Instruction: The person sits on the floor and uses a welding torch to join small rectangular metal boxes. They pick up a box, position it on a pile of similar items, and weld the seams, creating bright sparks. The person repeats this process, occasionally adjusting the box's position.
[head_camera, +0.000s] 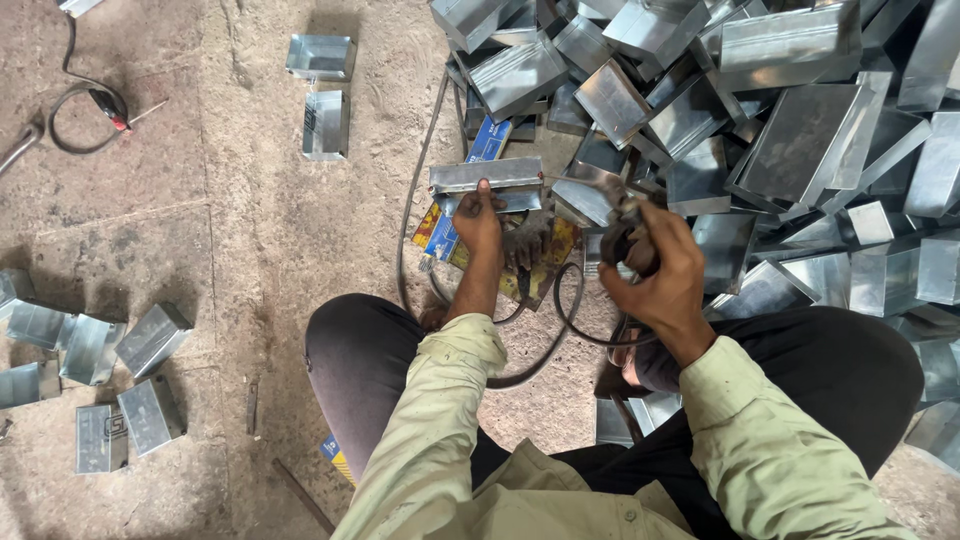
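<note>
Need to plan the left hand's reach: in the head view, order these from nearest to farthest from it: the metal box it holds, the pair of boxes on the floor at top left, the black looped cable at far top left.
1. metal box, in the left hand.
2. pair of boxes, on the floor, up and left.
3. black looped cable, far top left.

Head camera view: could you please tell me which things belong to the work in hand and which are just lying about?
In hand:
- left hand holding a metal box
- right hand gripping a cabled tool

Lying about:
- heap of metal boxes
- two boxes on the floor
- cluster of boxes
- looped cable
</note>
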